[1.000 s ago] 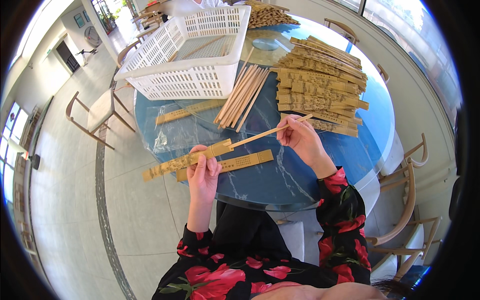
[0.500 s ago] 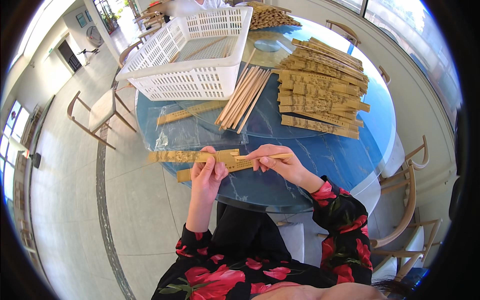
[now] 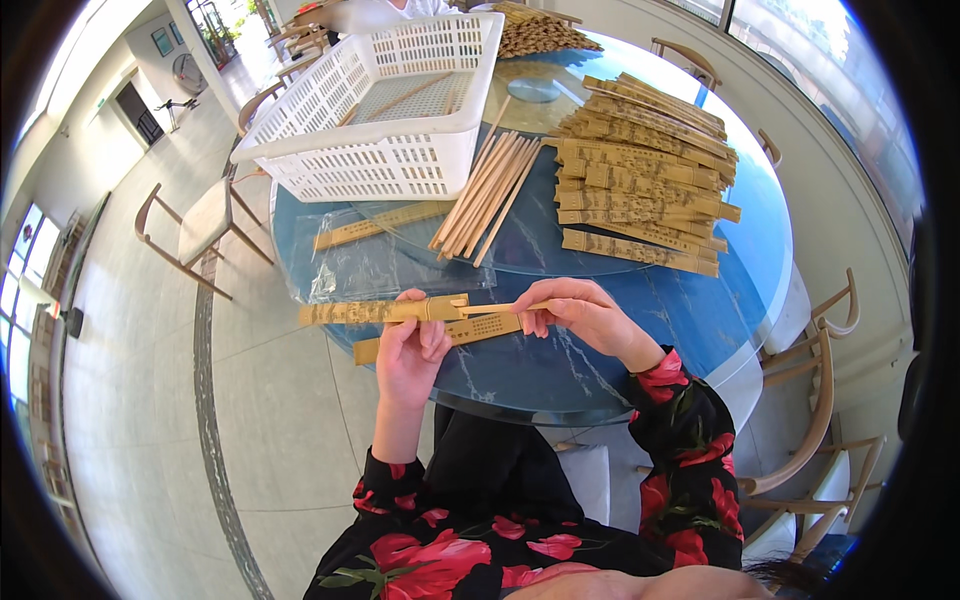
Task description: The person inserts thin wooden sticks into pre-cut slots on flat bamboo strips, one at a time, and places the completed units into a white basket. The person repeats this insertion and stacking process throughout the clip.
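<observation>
My left hand [image 3: 412, 350] is closed on a printed tan paper chopstick sleeve [image 3: 350, 312], held level above the near table edge. Between the fingers of my right hand [image 3: 590, 318] are pale wooden chopsticks [image 3: 488, 309], gripped toward their right end. Their left end meets the sleeve's open right end; I cannot tell how far inside it reaches. Just below lies a second printed sleeve [image 3: 490, 328], partly covered by my left hand. Farther off, a bundle of loose chopsticks [image 3: 487, 200] rests on the table, left of a large stack of sleeves [image 3: 645, 185].
A white slatted plastic basket [image 3: 370, 172] with a few sticks inside stands at the far left of the round blue glass table [image 3: 600, 375]. Near it lie clear plastic film [image 3: 385, 275] and another sleeve [image 3: 345, 236]. A brown pile [image 3: 548, 38] sits at the far edge; wooden chairs surround the table.
My right hand has shifted right with the chopsticks, so more of them shows between my hands. My left hand still holds the sleeve and has barely moved.
</observation>
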### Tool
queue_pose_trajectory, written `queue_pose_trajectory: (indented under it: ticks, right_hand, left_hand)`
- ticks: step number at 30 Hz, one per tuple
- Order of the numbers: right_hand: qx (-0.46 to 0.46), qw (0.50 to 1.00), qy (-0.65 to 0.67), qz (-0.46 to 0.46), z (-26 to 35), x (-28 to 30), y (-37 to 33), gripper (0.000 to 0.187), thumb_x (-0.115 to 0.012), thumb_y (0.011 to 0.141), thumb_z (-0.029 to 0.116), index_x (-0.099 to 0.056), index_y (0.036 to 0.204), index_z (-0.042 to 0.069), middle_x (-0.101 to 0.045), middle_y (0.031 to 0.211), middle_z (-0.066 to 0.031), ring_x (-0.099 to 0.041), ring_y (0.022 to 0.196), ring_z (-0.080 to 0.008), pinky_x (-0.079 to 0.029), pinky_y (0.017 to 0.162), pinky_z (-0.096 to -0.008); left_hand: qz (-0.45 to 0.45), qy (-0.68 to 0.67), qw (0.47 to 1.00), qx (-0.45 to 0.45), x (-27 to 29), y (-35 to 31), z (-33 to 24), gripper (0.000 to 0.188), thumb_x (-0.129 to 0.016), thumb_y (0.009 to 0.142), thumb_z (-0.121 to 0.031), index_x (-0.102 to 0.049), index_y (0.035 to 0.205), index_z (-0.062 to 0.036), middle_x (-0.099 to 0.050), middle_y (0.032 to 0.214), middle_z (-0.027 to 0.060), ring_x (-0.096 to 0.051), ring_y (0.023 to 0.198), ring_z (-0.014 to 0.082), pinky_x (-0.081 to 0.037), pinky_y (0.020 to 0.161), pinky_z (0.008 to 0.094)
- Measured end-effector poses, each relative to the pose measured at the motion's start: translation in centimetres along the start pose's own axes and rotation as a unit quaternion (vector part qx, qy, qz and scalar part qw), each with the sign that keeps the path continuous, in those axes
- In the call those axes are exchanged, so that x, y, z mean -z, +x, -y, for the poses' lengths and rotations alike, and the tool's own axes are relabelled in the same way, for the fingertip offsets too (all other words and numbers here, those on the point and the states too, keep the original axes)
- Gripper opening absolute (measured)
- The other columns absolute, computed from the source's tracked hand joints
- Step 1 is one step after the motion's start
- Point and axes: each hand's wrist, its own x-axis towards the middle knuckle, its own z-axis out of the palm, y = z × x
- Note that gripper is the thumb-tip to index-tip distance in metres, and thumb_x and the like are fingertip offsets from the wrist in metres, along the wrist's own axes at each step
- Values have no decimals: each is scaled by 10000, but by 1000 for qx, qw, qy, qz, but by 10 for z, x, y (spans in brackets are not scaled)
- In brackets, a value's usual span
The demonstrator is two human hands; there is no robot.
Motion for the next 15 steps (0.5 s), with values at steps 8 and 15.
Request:
queue_pose_trajectory:
  ticks: [8, 15]
  right_hand:
    - [19, 991, -128, 28, 4, -5, 4, 334, -449, 991, 120, -636, 1229, -20, -543, 912, -31, -514, 847, -122, -416, 781, -267]
    - [36, 980, -194, 27, 12, -14, 2, 354, -431, 970, 104, -637, 1234, -9, -489, 864, -34, -479, 794, -137, -392, 740, -284]
  left_hand:
    - [-33, 22, 999, -20, 2, 1, 3, 196, -415, 1023, -103, -505, 1186, -41, -454, 738, 14, -401, 631, 90, -350, 578, 239]
    - [-43, 73, 996, -19, 1, 2, 4, 116, -412, 1040, -127, -508, 1067, -66, -470, 661, 14, -390, 540, 81, -332, 498, 225]
